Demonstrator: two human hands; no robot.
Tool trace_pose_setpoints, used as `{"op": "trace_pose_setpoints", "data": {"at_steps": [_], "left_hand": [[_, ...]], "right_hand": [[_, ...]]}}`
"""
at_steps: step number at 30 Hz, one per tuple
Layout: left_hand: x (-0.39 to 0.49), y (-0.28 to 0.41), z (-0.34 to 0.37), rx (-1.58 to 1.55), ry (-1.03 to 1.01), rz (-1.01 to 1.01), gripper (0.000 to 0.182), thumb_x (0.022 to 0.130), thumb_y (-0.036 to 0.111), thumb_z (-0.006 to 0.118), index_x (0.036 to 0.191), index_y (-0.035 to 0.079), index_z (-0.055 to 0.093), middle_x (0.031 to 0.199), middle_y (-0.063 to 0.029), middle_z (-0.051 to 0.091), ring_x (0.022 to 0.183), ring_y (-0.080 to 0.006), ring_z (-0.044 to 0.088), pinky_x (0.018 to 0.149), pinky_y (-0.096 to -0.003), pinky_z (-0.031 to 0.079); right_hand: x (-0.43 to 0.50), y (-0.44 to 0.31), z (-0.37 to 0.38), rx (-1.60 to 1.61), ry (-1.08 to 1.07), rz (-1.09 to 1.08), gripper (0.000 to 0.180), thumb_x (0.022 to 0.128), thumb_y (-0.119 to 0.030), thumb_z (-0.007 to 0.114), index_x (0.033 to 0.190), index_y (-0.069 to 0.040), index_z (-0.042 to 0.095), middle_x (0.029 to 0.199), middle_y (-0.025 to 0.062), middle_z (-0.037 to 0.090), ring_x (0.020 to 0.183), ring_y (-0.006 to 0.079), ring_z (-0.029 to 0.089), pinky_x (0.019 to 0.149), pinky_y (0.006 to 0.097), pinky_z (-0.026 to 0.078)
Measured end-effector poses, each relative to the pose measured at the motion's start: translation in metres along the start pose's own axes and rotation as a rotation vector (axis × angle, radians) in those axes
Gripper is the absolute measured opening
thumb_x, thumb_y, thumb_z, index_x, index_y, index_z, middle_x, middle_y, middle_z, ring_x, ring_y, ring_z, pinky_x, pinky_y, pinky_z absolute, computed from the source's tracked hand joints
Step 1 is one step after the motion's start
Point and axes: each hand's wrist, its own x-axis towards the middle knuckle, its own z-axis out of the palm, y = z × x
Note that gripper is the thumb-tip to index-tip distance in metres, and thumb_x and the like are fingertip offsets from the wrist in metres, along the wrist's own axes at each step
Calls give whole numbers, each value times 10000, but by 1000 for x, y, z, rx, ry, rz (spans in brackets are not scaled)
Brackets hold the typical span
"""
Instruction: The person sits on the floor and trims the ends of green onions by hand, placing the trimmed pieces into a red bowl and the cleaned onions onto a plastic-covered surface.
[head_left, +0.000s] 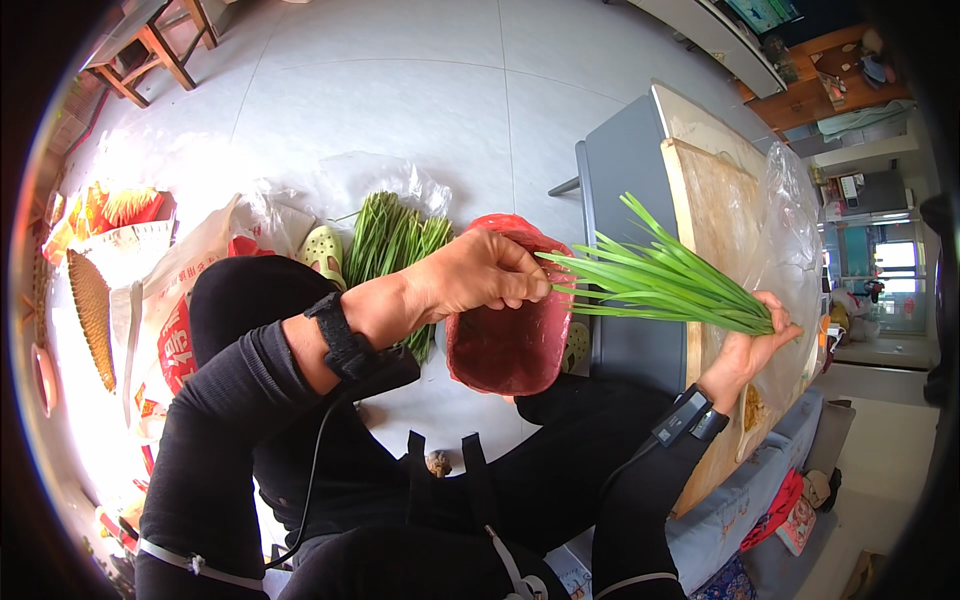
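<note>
My right hand (757, 337) grips a bunch of long flat green leaves, likely garlic chives (667, 289), by its base end at the right. The leaf tips fan out leftwards. My left hand (499, 281) has thumb and fingers pinched at a leaf tip. Below the left hand stands a bin lined with a red plastic bag (510, 345); its bottom is dark and hard to make out. A larger pile of the same greens (390, 240) lies on the floor beyond my left forearm, beside a plastic bag.
A wooden board (712, 195) lies on a table at the right, with a clear plastic bag (787, 217) on it. A light green clog (322, 251) is near the pile. Printed plastic bags (180, 300) are at the left, and a wooden stool (161, 56) stands at the upper left.
</note>
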Motion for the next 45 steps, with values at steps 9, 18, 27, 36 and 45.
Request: {"op": "trace_pose_setpoints", "data": {"at_steps": [9, 18, 27, 36, 45], "left_hand": [[6, -5, 4, -226, 155, -56, 46, 839, 120, 645, 822, 80, 659, 797, 12, 639, 656, -61, 539, 568, -197, 415], [13, -13, -2, 4, 170, -157, 189, 897, 234, 586, 830, 70, 651, 811, -8, 645, 662, -73, 546, 578, -221, 436], [16, -11, -1, 61, 189, -18, 191, 877, 232, 596, 922, 50, 632, 867, 0, 617, 734, -84, 563, 658, -216, 455], [15, -11, 1, 46, 74, -111, 172, 865, 182, 613, 962, 47, 654, 920, 1, 626, 754, -69, 566, 671, -206, 461], [10, -8, 1, 197, -242, -258, 211, 826, 150, 684, 1000, 32, 691, 808, -8, 681, 660, -55, 575, 587, -190, 479]], "right_hand": [[-8, 18, 10, 134, -134, 76, 448, 875, -453, 575, 609, -130, 415, 551, -36, 361, 524, 109, 394, 672, 287, 404], [-17, 31, 21, 295, -391, 107, 353, 832, -324, 662, 649, -126, 435, 574, -44, 366, 478, 86, 384, 536, 231, 404], [-19, 28, 26, 286, -378, 128, 350, 765, -327, 719, 650, -141, 445, 518, -71, 378, 453, 58, 395, 523, 214, 419], [-19, 32, 27, 310, -332, 110, 338, 766, -315, 710, 645, -138, 449, 518, -55, 370, 451, 71, 395, 523, 213, 419], [-19, 32, 27, 313, -316, 109, 304, 769, -241, 703, 638, -121, 456, 559, -39, 379, 477, 78, 403, 517, 226, 417]]}}
